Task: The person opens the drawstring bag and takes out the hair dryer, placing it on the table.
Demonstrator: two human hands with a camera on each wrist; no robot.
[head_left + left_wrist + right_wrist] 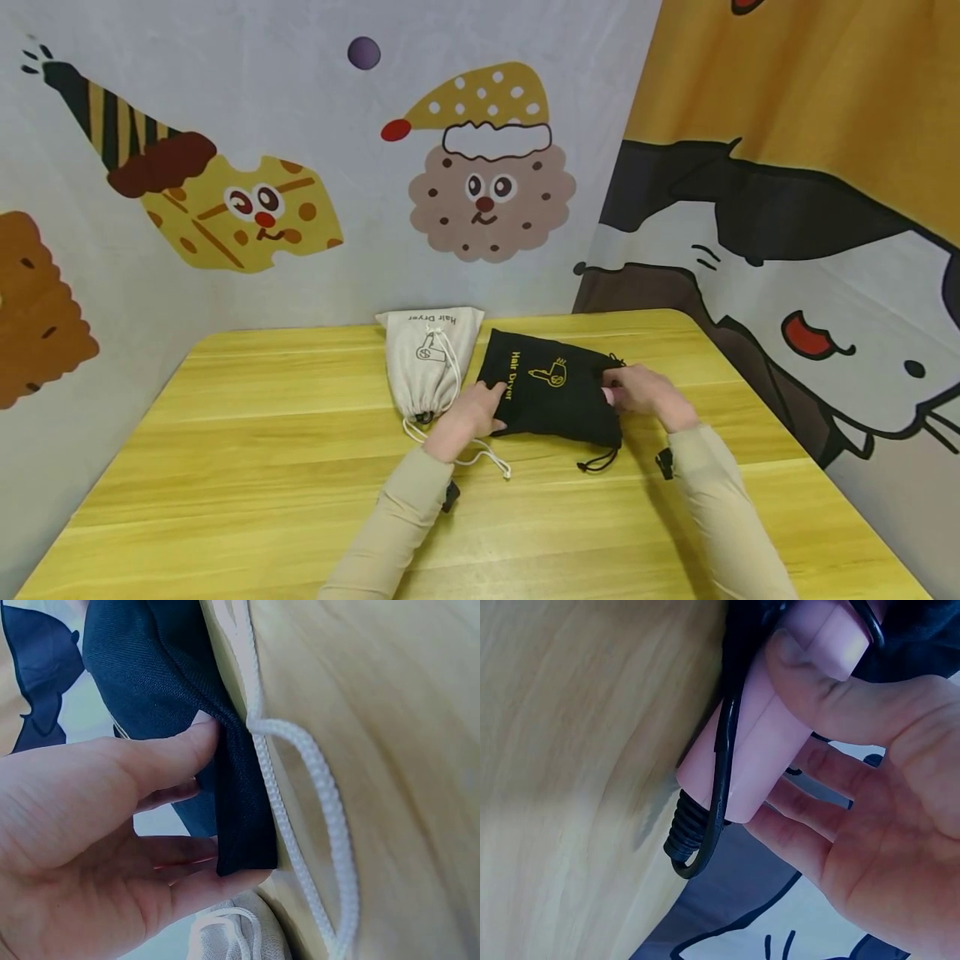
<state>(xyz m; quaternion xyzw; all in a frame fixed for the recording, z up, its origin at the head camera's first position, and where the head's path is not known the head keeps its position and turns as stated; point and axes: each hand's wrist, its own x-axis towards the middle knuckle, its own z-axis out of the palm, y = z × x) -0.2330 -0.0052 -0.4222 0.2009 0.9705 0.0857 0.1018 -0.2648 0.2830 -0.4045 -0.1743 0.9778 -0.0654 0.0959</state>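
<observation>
A black drawstring bag [558, 408] printed "Hair Dryer" in yellow lies on the table, its mouth toward the right. My left hand [468, 417] pinches the bag's closed end, thumb on top and fingers beneath, as the left wrist view shows. From the mouth pokes the pink handle of a hair dryer [769, 742]; the rest of it is hidden inside the cloth. My right hand [643, 390] holds that handle between thumb and fingers. In the right wrist view a black cord [721, 780] bends back from the handle's ribbed end toward the bag.
A light grey drawstring bag [408, 367], also printed "Hair Dryer", lies left of the black one near the table's back edge. Its white cord [487, 454] trails under my left wrist. Behind the wooden table [247, 467] hangs a cartoon-printed cloth [300, 92].
</observation>
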